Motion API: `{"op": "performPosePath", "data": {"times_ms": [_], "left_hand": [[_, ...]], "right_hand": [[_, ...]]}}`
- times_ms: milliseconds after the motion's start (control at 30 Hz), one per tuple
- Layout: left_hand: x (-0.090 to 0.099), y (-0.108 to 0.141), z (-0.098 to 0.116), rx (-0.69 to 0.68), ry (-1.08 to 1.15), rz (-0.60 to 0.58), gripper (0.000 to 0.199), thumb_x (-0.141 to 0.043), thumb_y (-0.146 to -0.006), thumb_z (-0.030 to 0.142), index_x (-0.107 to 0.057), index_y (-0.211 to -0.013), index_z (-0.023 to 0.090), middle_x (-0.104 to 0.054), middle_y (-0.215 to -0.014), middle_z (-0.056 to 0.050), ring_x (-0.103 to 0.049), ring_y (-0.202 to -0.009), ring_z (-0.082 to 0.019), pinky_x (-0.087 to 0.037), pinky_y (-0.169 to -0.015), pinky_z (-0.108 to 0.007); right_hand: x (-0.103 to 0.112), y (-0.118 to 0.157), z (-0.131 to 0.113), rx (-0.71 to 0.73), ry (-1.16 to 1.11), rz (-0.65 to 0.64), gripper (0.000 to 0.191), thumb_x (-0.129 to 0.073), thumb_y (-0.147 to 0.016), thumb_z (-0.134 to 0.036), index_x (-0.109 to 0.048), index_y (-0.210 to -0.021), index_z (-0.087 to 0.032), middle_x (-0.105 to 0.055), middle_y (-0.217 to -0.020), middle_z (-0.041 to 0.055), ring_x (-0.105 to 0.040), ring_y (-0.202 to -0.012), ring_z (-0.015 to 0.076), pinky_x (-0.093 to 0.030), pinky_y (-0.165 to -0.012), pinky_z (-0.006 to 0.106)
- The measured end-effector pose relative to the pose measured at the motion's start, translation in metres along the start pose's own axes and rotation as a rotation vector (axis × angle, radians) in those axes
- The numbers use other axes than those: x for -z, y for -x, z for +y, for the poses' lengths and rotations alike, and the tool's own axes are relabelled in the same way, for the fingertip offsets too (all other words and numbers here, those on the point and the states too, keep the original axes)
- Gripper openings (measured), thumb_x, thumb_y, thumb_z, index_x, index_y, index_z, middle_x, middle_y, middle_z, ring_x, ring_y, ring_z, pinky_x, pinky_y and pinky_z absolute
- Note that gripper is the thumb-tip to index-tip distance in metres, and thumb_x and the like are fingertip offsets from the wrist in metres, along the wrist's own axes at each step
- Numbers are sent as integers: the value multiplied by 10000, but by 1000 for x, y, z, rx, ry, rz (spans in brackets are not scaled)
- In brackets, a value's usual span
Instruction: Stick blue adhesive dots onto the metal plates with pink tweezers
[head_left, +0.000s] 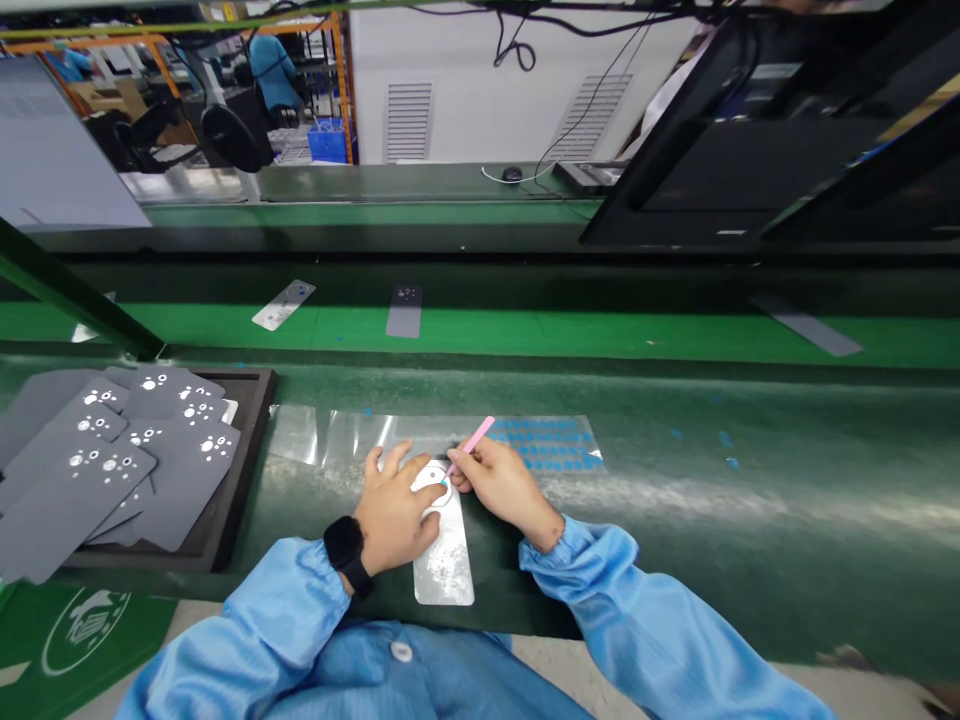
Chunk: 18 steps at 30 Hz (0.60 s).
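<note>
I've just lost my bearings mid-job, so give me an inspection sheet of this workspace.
Surface: green bench top, pale streaks toward the right.
Work items: silvery panel lying flat; clear sheet with blue dots just beyond the right hand.
Clutter: grey panels piled over a dark tray; blue bits on the bench.
Left hand: fingers spread, on the silvery panel's far end.
Right hand: closed on a pink tool, tip at that same end.
Cables: black cables overhead; white cable beside a mouse.
Surroundings: a person in blue in the background.
</note>
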<state>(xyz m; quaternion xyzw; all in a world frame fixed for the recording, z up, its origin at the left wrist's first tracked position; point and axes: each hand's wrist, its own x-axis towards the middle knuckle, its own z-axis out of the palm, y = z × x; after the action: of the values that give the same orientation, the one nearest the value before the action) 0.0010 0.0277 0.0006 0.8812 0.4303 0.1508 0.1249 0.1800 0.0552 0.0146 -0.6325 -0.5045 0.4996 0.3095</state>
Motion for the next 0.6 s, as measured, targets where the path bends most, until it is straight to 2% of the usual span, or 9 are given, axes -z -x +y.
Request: {"op": "performPosePath", "data": {"times_ms": [200, 400, 600], "left_hand": [[-3, 0, 2, 0, 3, 20, 281, -629, -748, 288, -672, -1025, 273, -575, -1273, -98, -398, -1250, -360, -224, -989, -623], [-5, 1, 2, 5, 18, 41, 283, -622, -751, 278, -675, -1029, 277, -574, -1278, -94, -420, -1227, -346, -220, -994, -610], [-8, 2, 1, 0, 18, 60, 271, -606, -762, 280, -677, -1023, 288, -569, -1278, -87, -420, -1222, -332, -212, -1007, -604]], "right_hand": [[7, 8, 8, 111, -60, 33, 265, -618, -756, -463, -603, -731, -199, -685, -641, 33, -643, -556, 168, -532, -543, 277], [7, 18, 12, 300, 189, -8, 246, -558, -822, -386, -631, -658, -219, -666, -644, 33, -627, -613, 180, -485, -592, 291], [5, 20, 14, 337, 216, -3, 232, -540, -837, -364, -648, -685, -226, -684, -685, 35, -631, -649, 187, -490, -630, 290]]}}
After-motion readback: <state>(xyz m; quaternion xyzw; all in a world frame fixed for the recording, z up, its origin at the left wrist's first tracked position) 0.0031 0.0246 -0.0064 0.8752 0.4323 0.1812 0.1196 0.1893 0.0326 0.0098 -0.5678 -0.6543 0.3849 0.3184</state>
